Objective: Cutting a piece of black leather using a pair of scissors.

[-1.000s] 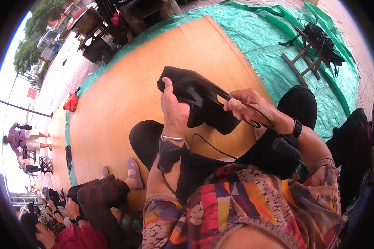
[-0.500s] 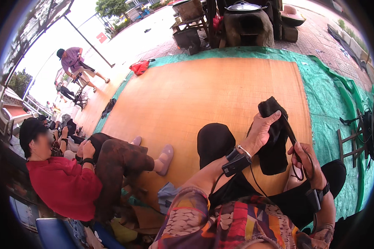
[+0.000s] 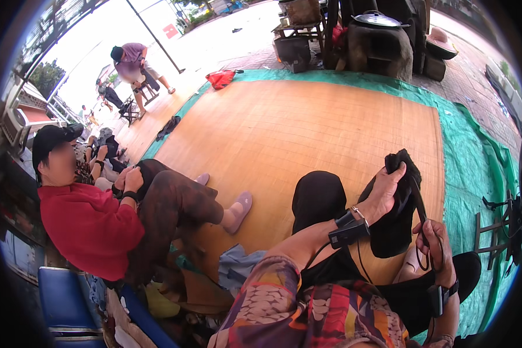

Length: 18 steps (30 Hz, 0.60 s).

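Observation:
My left hand (image 3: 383, 193) grips the upper part of a limp black cloth piece (image 3: 390, 235), its thumb on top. The cloth hangs down over my lap, beside my black-clad knee (image 3: 318, 203). A thin dark strap (image 3: 418, 200) runs from the top of the cloth down to my right hand (image 3: 435, 246), whose fingers are closed around it. Below the right hand the strap bends into a loop. Exactly what kind of article the cloth is cannot be made out.
An orange-brown mat (image 3: 284, 127) lies in front of me on a green tarp (image 3: 475, 168). To my left sits a person in a red top (image 3: 93, 226). A dark folding stool (image 3: 496, 229) stands at the right. A stove with a lidded pan (image 3: 380, 43) is at the back.
The view has turned a little to the left. Both hands keep their hold, and the cloth's upper end is more bunched in my left hand. The far person has bent lower.

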Each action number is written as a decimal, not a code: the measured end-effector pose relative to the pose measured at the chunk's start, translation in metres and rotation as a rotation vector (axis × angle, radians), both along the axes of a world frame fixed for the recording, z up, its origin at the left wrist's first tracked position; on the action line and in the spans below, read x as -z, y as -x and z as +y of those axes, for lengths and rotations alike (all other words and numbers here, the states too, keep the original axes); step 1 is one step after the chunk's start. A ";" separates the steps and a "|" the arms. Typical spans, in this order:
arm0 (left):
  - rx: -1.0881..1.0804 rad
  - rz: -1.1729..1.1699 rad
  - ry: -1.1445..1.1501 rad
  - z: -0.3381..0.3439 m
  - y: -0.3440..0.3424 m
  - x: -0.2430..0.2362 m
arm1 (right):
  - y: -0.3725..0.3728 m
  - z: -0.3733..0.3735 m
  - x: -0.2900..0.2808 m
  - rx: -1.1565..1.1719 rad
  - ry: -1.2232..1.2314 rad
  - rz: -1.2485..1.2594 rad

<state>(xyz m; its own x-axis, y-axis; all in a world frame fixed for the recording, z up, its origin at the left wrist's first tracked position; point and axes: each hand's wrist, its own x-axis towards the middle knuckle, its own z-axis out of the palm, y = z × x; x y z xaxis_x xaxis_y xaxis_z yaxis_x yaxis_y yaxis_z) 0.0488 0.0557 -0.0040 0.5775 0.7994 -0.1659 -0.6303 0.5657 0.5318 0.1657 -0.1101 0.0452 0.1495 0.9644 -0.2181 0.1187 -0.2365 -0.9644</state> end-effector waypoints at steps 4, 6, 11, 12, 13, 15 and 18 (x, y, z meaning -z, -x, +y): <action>0.040 0.003 -0.013 -0.006 0.001 -0.001 | 0.004 0.004 0.009 -0.001 0.074 0.022; 0.028 0.004 -0.006 -0.003 0.002 0.003 | 0.003 0.005 0.009 0.000 0.050 0.018; -0.034 -0.002 0.088 -0.003 -0.009 -0.002 | -0.006 -0.009 -0.008 0.202 -0.260 0.039; -0.055 0.002 0.086 -0.001 -0.006 0.001 | -0.004 -0.006 -0.007 0.225 -0.250 0.036; -0.063 0.011 0.072 0.001 -0.004 0.003 | -0.004 -0.004 -0.003 0.208 -0.250 0.042; -0.076 0.020 0.060 0.003 -0.002 0.007 | -0.004 0.000 0.003 0.061 -0.095 0.050; 0.009 -0.045 0.003 0.003 -0.002 0.011 | 0.007 0.001 0.000 -0.031 0.045 0.046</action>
<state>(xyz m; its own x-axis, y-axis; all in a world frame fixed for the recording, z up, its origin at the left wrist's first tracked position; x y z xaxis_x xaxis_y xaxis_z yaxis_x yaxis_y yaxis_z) 0.0511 0.0583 -0.0151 0.5918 0.7935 -0.1420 -0.6480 0.5731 0.5016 0.1583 -0.1092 0.0448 0.1089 0.9575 -0.2672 0.0824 -0.2765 -0.9575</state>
